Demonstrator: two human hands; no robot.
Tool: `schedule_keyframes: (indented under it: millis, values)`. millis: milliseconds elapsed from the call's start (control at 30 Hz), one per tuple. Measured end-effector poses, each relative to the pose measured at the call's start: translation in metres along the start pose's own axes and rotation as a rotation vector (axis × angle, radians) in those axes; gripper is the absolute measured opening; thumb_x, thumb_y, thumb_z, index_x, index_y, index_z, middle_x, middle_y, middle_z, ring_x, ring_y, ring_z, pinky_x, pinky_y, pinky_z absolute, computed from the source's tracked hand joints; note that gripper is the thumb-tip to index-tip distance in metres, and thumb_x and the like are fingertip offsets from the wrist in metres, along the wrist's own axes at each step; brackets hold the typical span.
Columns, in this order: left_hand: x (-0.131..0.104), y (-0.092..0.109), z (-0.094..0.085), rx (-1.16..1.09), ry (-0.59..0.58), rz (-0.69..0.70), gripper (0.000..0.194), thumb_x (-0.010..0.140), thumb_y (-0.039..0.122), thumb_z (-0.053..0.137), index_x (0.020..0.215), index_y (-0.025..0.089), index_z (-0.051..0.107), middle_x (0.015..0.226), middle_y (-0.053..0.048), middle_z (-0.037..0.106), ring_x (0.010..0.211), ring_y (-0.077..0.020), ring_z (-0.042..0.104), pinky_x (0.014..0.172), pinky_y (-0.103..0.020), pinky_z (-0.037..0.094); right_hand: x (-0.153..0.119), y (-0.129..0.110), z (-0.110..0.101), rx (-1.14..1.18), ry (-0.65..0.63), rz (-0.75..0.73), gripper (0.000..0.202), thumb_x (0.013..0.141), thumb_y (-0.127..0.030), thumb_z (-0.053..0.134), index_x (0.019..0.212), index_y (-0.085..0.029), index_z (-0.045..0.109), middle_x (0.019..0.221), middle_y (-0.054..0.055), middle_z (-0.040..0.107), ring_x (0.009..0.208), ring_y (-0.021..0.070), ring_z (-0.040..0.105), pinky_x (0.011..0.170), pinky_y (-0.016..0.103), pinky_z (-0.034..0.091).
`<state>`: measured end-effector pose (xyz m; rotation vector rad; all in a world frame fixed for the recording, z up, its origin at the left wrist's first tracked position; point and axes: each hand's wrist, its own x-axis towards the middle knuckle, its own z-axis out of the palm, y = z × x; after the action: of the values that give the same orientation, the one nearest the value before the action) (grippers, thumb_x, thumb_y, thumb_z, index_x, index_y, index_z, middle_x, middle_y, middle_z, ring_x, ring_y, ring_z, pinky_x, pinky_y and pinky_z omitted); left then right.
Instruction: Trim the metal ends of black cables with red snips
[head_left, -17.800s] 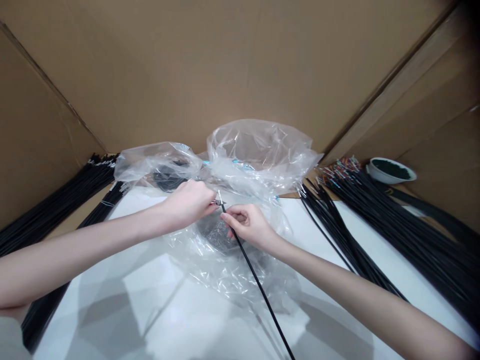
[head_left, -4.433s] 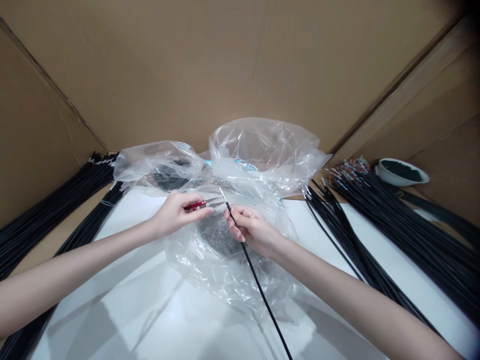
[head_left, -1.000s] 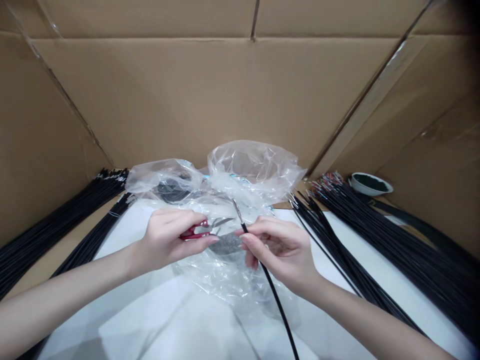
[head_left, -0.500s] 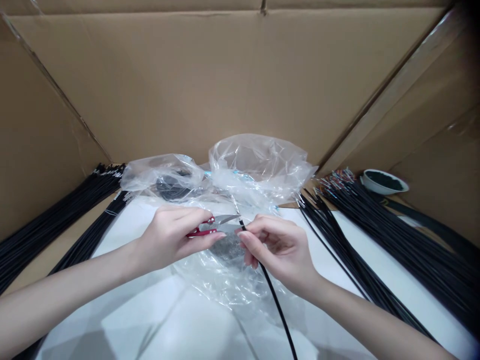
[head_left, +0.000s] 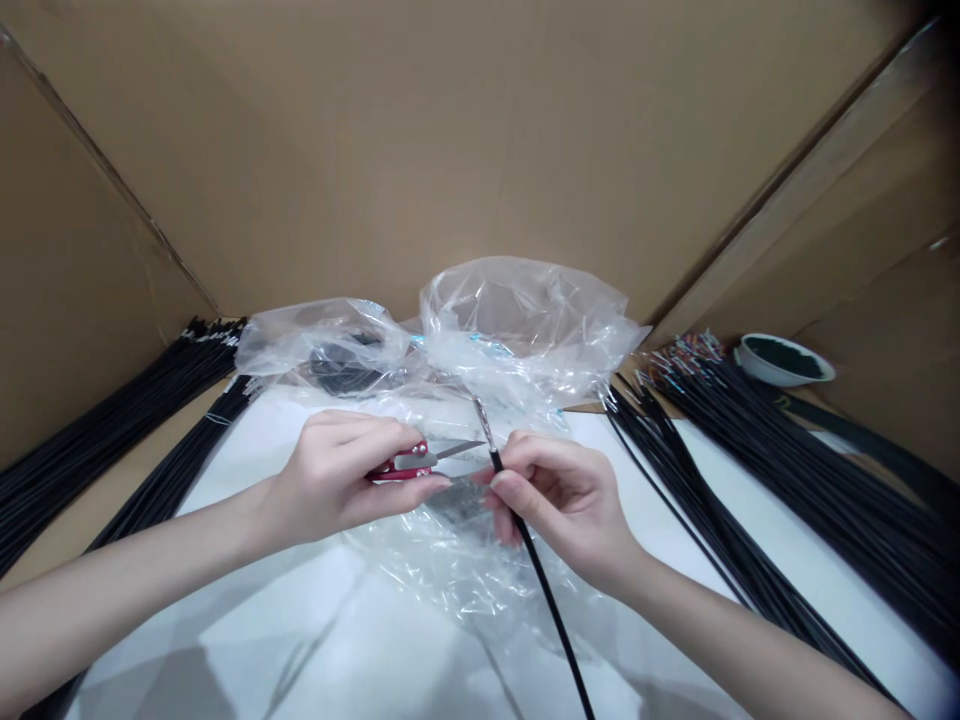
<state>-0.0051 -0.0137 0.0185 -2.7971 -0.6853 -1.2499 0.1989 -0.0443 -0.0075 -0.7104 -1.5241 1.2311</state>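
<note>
Small red-handled thread snips [head_left: 405,464] are gripped in my left hand [head_left: 349,460], their pointed blades facing right and slightly parted. Between thumb and fingers, my right hand [head_left: 562,500] pinches a black cable [head_left: 544,580] just below its stripped end. Silvery shielding or foil [head_left: 484,420] sticks up out of the black jacket, leaning to the upper left. The tip of the upper blade lies close beside this stripped part; whether it touches I cannot tell. The cable's lower end runs out of view at the bottom.
Clear plastic bags [head_left: 517,320] lie crumpled behind and under my hands on a white surface [head_left: 247,600]. Bundles of black cables flank both sides, left [head_left: 97,430] and right [head_left: 795,480]. A white bowl [head_left: 784,362] with dark contents stands right. Cardboard walls [head_left: 480,150] enclose the space.
The snips have closed somewhat, and their blades now sit just left of the stripped part instead of against it. More of the silvery end shows, and the view has shifted slightly.
</note>
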Motion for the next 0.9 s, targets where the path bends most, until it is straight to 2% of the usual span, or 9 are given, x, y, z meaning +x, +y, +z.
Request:
schedule_keyframes:
  millis: [200, 533, 900]
  values:
    - [0.0016, 0.0037, -0.0015, -0.009, -0.008, -0.011, 0.016, 0.082, 0.028, 0.059, 0.078, 0.014, 0.054, 0.049, 0.005, 0.045, 0.042, -0.0054, 0.036, 0.043, -0.017, 0.032, -0.0016, 0.0001, -0.0006, 0.006, -0.013, -0.017, 0.011, 0.083, -0.018, 0.056, 0.072, -0.017, 0.058, 0.054, -0.003, 0.054, 0.037, 0.0084, 0.056, 0.034, 0.017, 0.042]
    - [-0.0011, 0.004, 0.0001, -0.004, 0.003, 0.01, 0.015, 0.081, 0.027, 0.061, 0.08, 0.015, 0.053, 0.049, 0.006, 0.044, 0.043, -0.0064, 0.036, 0.043, -0.019, 0.03, -0.0006, -0.0039, 0.0001, -0.168, 0.038, -0.103, 0.012, 0.079, -0.012, 0.059, 0.067, -0.016, 0.058, 0.053, -0.004, 0.052, 0.036, 0.0069, 0.055, 0.034, 0.016, 0.04]
    - [-0.0032, 0.0023, 0.0006, -0.004, 0.003, 0.016, 0.016, 0.08, 0.027, 0.062, 0.08, 0.015, 0.052, 0.051, 0.005, 0.045, 0.045, -0.0066, 0.036, 0.043, -0.019, 0.031, -0.0005, -0.0041, 0.0005, -0.245, 0.06, -0.126, 0.015, 0.079, -0.013, 0.059, 0.065, -0.014, 0.057, 0.052, -0.003, 0.052, 0.037, 0.006, 0.054, 0.035, 0.016, 0.039]
